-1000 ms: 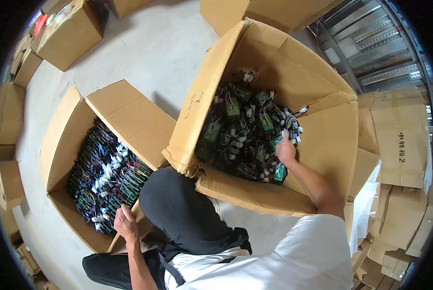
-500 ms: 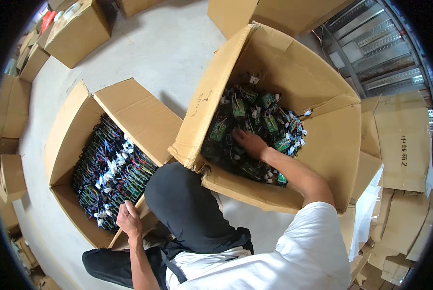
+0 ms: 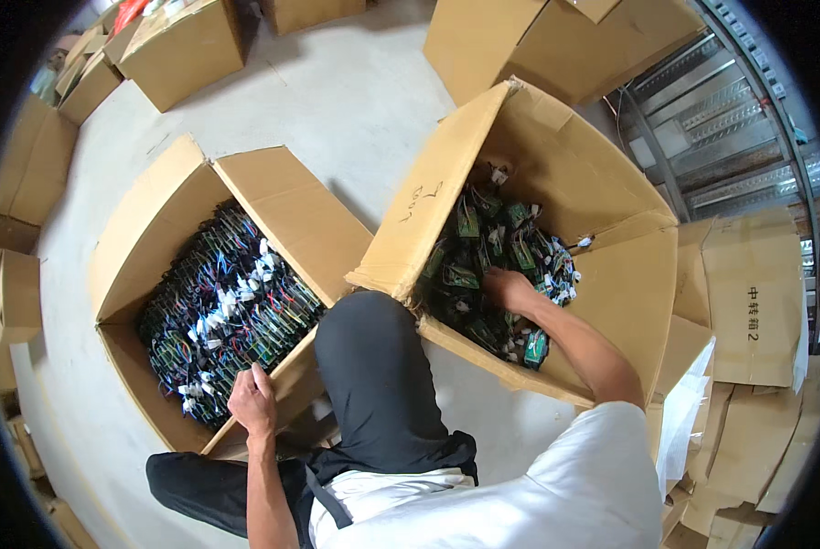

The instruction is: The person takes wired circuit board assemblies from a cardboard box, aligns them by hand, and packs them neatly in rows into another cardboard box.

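Deep in the tilted cardboard box on the right, my right hand (image 3: 509,289) reaches into a loose heap of green circuit boards (image 3: 522,254) with dark wires and white plugs. Its fingers curl down among them, and their tips are hidden. At the near edge of the left cardboard box (image 3: 122,352), my left hand (image 3: 252,400) is closed with the thumb uppermost; what it holds, if anything, does not show. That box holds circuit boards (image 3: 286,316) standing on edge in tight rows, with white plugs (image 3: 222,316) bunched along the middle.
The left box's raised flap (image 3: 286,215) leans toward the right box's wall (image 3: 419,206). My bent knee (image 3: 369,357) stands between the boxes. Flattened cardboard and cartons (image 3: 753,297) line the right side, below a metal rack (image 3: 721,128). More cartons (image 3: 186,55) stand at the far left.
The view has shifted, so both boxes appear lower. My right hand stays in the loose heap, slightly nearer its right side. My left hand remains closed at the left box's near edge.
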